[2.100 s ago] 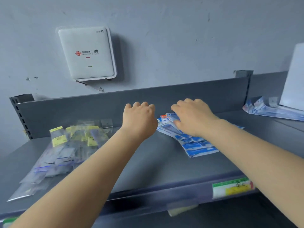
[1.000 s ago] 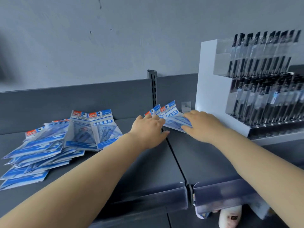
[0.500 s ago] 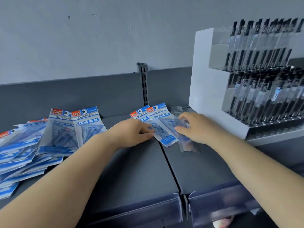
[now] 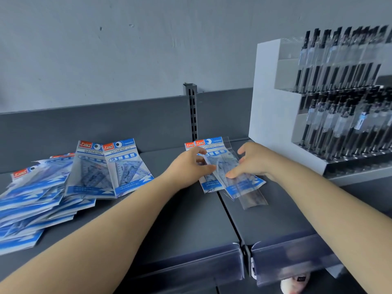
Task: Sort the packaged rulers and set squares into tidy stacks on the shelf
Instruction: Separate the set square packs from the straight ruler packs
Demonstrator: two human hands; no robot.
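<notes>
Two blue-and-white geometric set packs [image 4: 220, 164] lie fanned over the seam between two grey shelf boards [image 4: 191, 219]. My left hand [image 4: 188, 166] grips their left edge, thumb on top. My right hand [image 4: 252, 161] pinches the right side of the upper pack with curled fingers. A clear sleeve with a ruler [image 4: 253, 197] pokes out beneath them toward me. Two more set packs [image 4: 110, 168] lie side by side to the left, and a loose pile of the same packs [image 4: 31, 200] spreads at the far left.
A white tiered display full of black pens [image 4: 331, 115] stands on the shelf at the right, close to my right hand. A slotted upright post [image 4: 192, 111] rises behind the packs. Clear price strips [image 4: 212, 266] run along the shelf front.
Both hands have drawn the two packs and the clear ruler sleeve toward me, away from the back wall. The packs now lie closer together, and my fingers have curled round their edges.
</notes>
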